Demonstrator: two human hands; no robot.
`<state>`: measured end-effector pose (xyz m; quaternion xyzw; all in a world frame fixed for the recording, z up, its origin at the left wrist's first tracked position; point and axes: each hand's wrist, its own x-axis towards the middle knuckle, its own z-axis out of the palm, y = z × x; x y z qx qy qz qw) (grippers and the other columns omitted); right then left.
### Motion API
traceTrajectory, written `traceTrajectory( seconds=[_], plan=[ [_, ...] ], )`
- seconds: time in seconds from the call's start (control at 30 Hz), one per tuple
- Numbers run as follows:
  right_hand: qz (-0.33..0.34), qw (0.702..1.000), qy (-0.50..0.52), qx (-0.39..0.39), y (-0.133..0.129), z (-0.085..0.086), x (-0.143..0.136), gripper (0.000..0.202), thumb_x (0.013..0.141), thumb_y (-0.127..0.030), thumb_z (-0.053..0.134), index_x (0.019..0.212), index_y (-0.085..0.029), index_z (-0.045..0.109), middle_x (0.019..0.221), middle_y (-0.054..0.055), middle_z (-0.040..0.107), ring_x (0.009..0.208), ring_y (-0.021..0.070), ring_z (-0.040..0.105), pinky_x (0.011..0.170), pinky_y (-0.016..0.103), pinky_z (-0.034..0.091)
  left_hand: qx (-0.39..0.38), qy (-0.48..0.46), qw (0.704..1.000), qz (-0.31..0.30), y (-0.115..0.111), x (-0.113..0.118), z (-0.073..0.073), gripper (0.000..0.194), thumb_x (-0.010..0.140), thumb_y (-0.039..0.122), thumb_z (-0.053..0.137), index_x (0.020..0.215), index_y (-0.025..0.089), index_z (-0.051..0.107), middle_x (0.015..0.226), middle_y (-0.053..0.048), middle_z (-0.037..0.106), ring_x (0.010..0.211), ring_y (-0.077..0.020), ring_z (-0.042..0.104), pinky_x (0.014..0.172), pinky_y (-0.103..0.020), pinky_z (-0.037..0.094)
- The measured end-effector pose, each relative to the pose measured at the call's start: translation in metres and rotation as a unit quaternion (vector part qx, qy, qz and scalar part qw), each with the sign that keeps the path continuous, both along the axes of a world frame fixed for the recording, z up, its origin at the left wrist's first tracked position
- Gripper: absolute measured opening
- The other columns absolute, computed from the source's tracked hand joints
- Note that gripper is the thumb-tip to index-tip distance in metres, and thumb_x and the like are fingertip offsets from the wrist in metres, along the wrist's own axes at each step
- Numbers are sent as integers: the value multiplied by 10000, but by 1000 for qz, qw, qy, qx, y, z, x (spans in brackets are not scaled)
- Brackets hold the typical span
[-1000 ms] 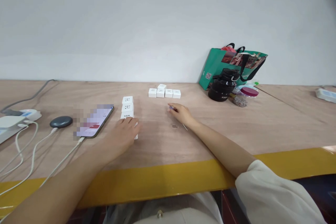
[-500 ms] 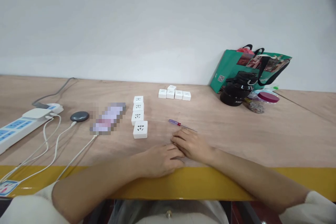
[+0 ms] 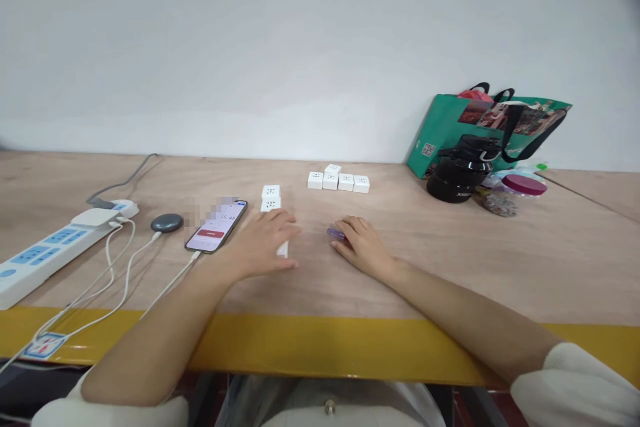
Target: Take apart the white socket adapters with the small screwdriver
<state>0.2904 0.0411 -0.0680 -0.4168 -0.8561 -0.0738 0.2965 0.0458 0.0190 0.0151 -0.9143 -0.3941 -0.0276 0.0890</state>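
Observation:
My left hand (image 3: 263, 243) is over the near end of a column of white square sockets (image 3: 271, 192), fingers and thumb spread. It covers most of the nearest ones; a white edge shows between its thumb and fingers. Whether it touches them I cannot tell. My right hand (image 3: 364, 247) lies on the table with its fingers closed over a small screwdriver (image 3: 336, 233). Only the purple handle end sticks out, and the shaft is hidden under the hand. Farther back, more white sockets (image 3: 331, 180) stand in a row with one behind them.
To the left lie a phone (image 3: 217, 227) on a charging cable, a dark grey oval device (image 3: 167, 222) and a white power strip (image 3: 55, 247) with cables. At the back right stand a green bag (image 3: 445, 120), a black flask (image 3: 457, 177) and a red-lidded jar (image 3: 501, 202).
My hands, resting together near the table edge before, have separated. The left moved forward and left over the sockets; the right moved forward onto the screwdriver. The view has shifted slightly.

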Motion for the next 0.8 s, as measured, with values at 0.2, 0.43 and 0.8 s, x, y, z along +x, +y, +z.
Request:
traceTrajectory(
  seconds=[0.2,0.43,0.8],
  plan=[
    [-15,996,26,-81,14,-3,-5,142,877,-228,453,880,-178,586,897,77,599,867,212,544,788,366,461,-48,44,997,50,9,-12,-7,452,746,410,627,1142,197,575,1273,-83,521,1270,-321,309,1026,-489,239],
    [15,960,256,-109,6,26,-4,247,883,-232,392,1115,-202,471,947,71,591,791,174,592,713,347,482,-131,-162,978,-12,2,34,-39,505,801,384,601,1244,182,468,1255,-96,493,1124,-247,476,947,-368,385],
    [100,784,580,-196,-10,56,-20,253,845,-416,497,928,-224,356,742,-29,622,614,114,644,552,246,483,-220,-278,935,3,2,53,-55,598,752,403,644,1258,180,415,1200,-82,529,1105,-273,482,917,-419,403]
  ],
)
